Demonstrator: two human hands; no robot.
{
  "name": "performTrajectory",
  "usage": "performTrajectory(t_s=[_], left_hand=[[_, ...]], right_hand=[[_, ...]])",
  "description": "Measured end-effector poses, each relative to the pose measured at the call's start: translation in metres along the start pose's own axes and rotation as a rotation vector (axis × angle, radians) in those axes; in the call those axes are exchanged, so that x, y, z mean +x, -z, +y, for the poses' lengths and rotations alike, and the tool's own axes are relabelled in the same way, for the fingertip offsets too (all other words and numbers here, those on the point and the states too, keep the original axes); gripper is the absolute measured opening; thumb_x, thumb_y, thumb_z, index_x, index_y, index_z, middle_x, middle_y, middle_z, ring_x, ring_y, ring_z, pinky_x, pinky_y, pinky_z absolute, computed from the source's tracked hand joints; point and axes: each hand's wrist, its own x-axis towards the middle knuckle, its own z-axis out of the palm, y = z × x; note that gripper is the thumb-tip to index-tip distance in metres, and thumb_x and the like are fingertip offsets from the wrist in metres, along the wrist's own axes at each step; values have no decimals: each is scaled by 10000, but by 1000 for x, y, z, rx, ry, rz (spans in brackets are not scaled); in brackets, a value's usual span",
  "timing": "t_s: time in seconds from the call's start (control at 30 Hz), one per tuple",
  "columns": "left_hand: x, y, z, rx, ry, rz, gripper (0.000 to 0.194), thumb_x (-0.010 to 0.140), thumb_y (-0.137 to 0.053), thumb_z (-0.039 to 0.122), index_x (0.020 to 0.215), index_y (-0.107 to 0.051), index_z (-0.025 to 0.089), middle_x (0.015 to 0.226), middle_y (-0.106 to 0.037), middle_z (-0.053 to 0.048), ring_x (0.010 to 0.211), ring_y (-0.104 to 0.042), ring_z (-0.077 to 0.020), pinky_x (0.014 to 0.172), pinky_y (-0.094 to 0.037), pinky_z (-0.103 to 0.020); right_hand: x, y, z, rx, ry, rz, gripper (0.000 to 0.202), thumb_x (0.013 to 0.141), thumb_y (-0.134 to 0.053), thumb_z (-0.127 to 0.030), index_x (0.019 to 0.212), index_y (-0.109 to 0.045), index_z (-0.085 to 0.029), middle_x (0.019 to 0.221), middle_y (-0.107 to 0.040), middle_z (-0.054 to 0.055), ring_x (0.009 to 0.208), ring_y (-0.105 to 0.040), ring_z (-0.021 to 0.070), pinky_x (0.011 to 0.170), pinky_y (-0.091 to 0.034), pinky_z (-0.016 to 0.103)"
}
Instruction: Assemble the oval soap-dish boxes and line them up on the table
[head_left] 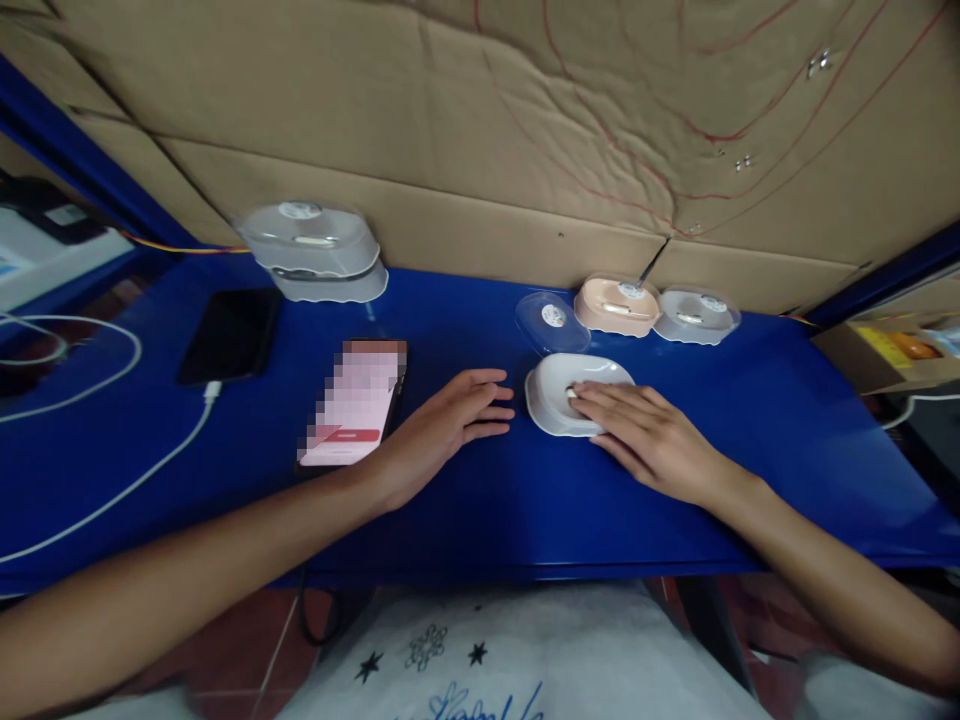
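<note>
A white oval dish [553, 395] with a wavy rim sits on the blue table, right of the middle. My right hand [649, 435] reaches over its right side, the fingertips at a small pale piece [571, 392] inside the dish; the fingers look pressed together. My left hand [478, 405] is just left of the dish, not touching it, fingers apart and holding nothing. Behind the dish lies a clear lid [551, 320] with a round sticker. A lit phone [356, 400] lies by my left forearm.
Along the cardboard back wall [337, 120] stand stacked grey cases [322, 255], a peach case [616, 305] and a grey case [696, 317]. A dark phone [231, 335] and a white cable [169, 470] lie left on the blue table [480, 520]. A cardboard box [855, 355] is at right.
</note>
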Motion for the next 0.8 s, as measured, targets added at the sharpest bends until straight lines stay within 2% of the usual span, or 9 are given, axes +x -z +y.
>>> performTrajectory(t_s=[0.17, 0.27, 0.33, 0.4, 0.47, 0.53, 0.6, 0.7, 0.8], left_hand=[[-4, -3, 3, -17, 45, -33, 414, 999, -718, 409, 1360, -625, 229, 1353, -701, -136, 1248, -694, -307, 1120, -519, -503], [-7, -4, 3, -129, 142, -106, 488, 969, -765, 406, 1405, -617, 243, 1278, -743, -123, 1122, -739, -288, 976, -584, -447], [-6, -4, 3, -185, 176, -80, 411, 942, -786, 317, 1329, -682, 228, 1183, -771, -92, 1011, -743, -238, 852, -600, -348], [-4, -2, 3, -214, 172, -2, 305, 932, -756, 216, 1236, -734, 201, 1116, -778, -73, 946, -726, -198, 772, -596, -279], [-2, -1, 4, -221, 155, 48, 244, 949, -699, 174, 1187, -753, 174, 1077, -776, -76, 912, -713, -185, 738, -601, -259], [0, -1, 7, -226, 136, 62, 226, 966, -660, 166, 1170, -756, 161, 1080, -772, -87, 901, -707, -187, 712, -608, -257], [0, -1, 9, -247, 131, 63, 237, 957, -658, 154, 1174, -752, 171, 1088, -765, -86, 889, -704, -192, 684, -613, -264], [-2, -2, 11, -279, 133, 55, 273, 942, -662, 136, 1196, -743, 193, 1094, -757, -76, 882, -703, -201, 667, -624, -284], [-2, -4, 12, -290, 159, 45, 241, 1010, -611, 210, 1207, -750, 189, 1097, -764, -86, 882, -709, -207, 653, -619, -286]], right_hand=[[-17, -1, -13, -16, -17, 13, 536, 1099, -553, -239, 1624, -447, -264, 1556, -618, 89, 1439, -602, 275, 1106, -531, 471], [-2, -2, -25, 101, 78, 32, 499, 1109, -558, -328, 1597, -485, -256, 1553, -628, 80, 1446, -593, 246, 1159, -503, 450], [18, -1, -21, 267, 112, 73, 472, 1125, -493, -453, 1558, -533, -269, 1545, -638, 69, 1441, -594, 228, 1176, -501, 437], [44, -4, -3, 388, -4, 191, 485, 1144, -361, -527, 1514, -579, -301, 1535, -644, 54, 1440, -590, 223, 1196, -491, 451], [70, -11, 21, 347, -242, 304, 518, 1143, -315, -548, 1513, -582, -302, 1568, -609, 72, 1481, -548, 263, 1246, -434, 519], [92, -22, 43, 202, -414, 237, 644, 1074, -458, -645, 1558, -537, -227, 1654, -497, 153, 1545, -452, 376, 1261, -374, 635], [105, -33, 56, 106, -489, 120, 789, 996, -577, -694, 1572, -508, -161, 1699, -401, 218, 1572, -372, 464, 1241, -345, 722], [102, -37, 54, 270, -498, 174, 726, 993, -586, -677, 1522, -546, -181, 1654, -474, 203, 1547, -424, 429, 1245, -372, 696], [81, -25, 40, 688, -594, 344, 630, 1011, -531, -703, 1473, -562, -275, 1560, -588, 121, 1389, -608, 347, 1117, -563, 606]])
